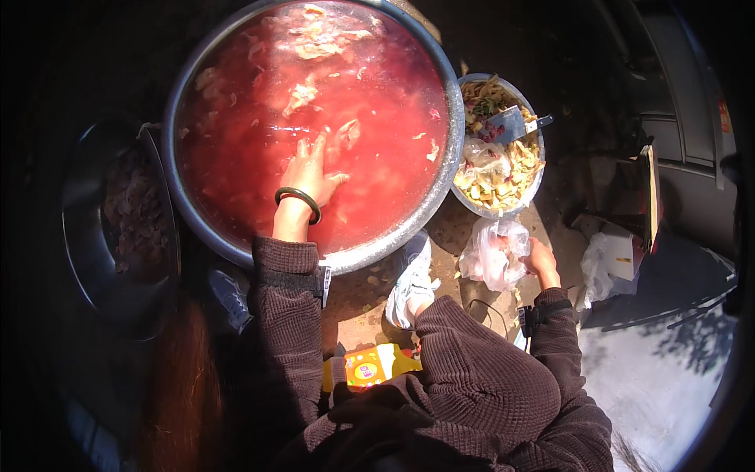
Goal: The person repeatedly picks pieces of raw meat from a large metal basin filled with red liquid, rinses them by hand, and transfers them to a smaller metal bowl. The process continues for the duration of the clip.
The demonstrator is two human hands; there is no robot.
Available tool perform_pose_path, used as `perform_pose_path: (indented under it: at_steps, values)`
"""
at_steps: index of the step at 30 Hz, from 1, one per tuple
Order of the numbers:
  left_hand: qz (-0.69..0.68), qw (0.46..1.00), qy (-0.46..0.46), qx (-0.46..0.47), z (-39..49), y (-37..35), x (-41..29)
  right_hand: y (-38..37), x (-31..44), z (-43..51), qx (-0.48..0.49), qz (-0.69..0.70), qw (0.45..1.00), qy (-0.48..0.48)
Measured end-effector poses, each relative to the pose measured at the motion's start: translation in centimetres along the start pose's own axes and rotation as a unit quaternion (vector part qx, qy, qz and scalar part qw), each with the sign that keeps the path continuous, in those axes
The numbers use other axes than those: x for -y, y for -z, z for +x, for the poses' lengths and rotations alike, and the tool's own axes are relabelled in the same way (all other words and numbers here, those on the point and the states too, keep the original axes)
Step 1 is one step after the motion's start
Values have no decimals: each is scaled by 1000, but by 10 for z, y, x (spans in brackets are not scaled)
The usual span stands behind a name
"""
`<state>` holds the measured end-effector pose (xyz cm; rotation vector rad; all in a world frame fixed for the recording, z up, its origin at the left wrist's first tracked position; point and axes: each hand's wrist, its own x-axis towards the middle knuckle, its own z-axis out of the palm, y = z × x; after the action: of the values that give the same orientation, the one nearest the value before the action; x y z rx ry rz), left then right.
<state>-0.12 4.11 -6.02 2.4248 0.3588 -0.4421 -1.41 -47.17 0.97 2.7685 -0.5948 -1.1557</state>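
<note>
A large metal basin (pixel 271 264) filled with red, cloudy water stands in front of me. Pale pieces that look like raw meat or fat (pixel 318 35) float in it. My left hand (pixel 309 174), with a dark bangle at the wrist, is spread at the water's surface; its fingertips seem partly dipped. Just beyond the thumb lies a pale piece (pixel 348 134), apart from the fingers. At the right, my right hand (pixel 540 259) grips the side of a translucent plastic bag (pixel 492 253) with something pinkish inside. The bag hangs or rests low, near the ground; which one I cannot tell.
Right of the basin, a smaller tub (pixel 535 194) holds vegetable scraps, a plastic bag and a cleaver (pixel 512 125). A metal bowl (pixel 82 259) of meat pieces stands left in shadow. A yellow package (pixel 368 367) lies by my legs; a white box (pixel 619 253) sits further right.
</note>
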Motion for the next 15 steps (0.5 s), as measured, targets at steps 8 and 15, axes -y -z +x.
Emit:
perform_pose_path:
  at_steps: [8, 15]
  values:
    - [-255, 966, 41, -6, 3, 4, 18, 101, 262, -58, 22, 67, 839, 539]
    - [-739, 670, 21, 73, -11, 20, 61, 2, 425, -24, -124, -184, 804, 551]
